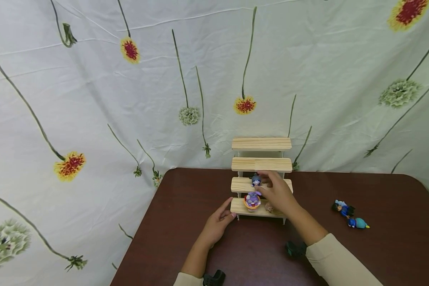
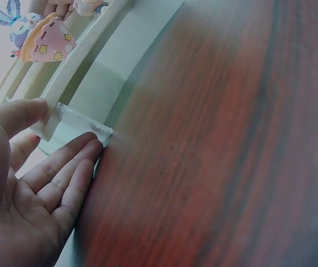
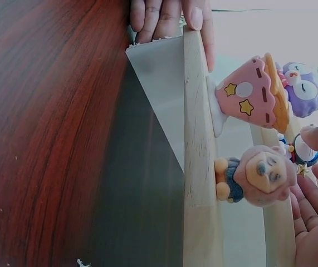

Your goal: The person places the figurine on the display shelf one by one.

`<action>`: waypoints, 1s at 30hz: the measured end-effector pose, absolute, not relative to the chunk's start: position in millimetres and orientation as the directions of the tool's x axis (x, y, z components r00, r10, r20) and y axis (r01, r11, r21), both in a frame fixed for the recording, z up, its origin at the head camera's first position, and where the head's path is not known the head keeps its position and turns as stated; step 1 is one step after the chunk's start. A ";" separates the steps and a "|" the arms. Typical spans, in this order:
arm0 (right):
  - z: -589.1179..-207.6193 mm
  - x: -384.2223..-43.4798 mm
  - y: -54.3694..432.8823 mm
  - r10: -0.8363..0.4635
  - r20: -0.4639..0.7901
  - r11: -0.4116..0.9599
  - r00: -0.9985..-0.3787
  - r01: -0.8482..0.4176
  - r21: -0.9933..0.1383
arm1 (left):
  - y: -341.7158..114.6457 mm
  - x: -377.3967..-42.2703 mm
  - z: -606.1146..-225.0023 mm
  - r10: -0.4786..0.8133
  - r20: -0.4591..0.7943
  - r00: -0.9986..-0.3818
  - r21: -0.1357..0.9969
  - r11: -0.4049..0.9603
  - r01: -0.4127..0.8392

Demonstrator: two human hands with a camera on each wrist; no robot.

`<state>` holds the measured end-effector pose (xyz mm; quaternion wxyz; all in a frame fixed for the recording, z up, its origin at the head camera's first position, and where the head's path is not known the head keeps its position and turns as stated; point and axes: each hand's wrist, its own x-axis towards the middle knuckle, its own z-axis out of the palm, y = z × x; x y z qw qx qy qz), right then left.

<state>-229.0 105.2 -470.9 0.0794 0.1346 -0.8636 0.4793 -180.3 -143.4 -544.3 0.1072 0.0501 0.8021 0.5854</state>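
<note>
head view: right hand (image 1: 277, 194) pinching dark-topped figurine (image 1: 256, 180).
thumb and fingers closed about it, at second step up of wooden stand (image 1: 261, 143); left hand (image 1: 214, 229), fingers extended, touches lowest step's (image 1: 238, 205) left end.

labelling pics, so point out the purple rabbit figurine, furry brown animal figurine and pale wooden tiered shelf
Purple rabbit figurine (image 3: 305, 98): right wrist view, head
Furry brown animal figurine (image 3: 259, 174): right wrist view, face
Pale wooden tiered shelf (image 1: 261, 164): head view, second step from top
</note>
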 end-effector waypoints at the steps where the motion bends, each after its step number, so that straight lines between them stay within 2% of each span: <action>1: -471.0 -228.6 105.6 -0.155 0.268 0.498 -0.951 -0.310 -0.810 | -143.4 -180.5 -544.6 0.206 -0.113 -0.972 0.950 0.309 -0.045; 11: -471.1 -223.2 110.2 -0.116 0.278 0.415 -0.954 -0.301 -0.859 | -142.5 -180.9 -545.8 0.194 -0.109 -0.975 0.954 0.295 -0.049; 30: -469.1 -213.6 124.6 -0.008 0.353 0.391 -0.935 -0.328 -0.860 | -141.7 -181.3 -547.6 0.190 -0.111 -0.975 0.947 0.317 -0.046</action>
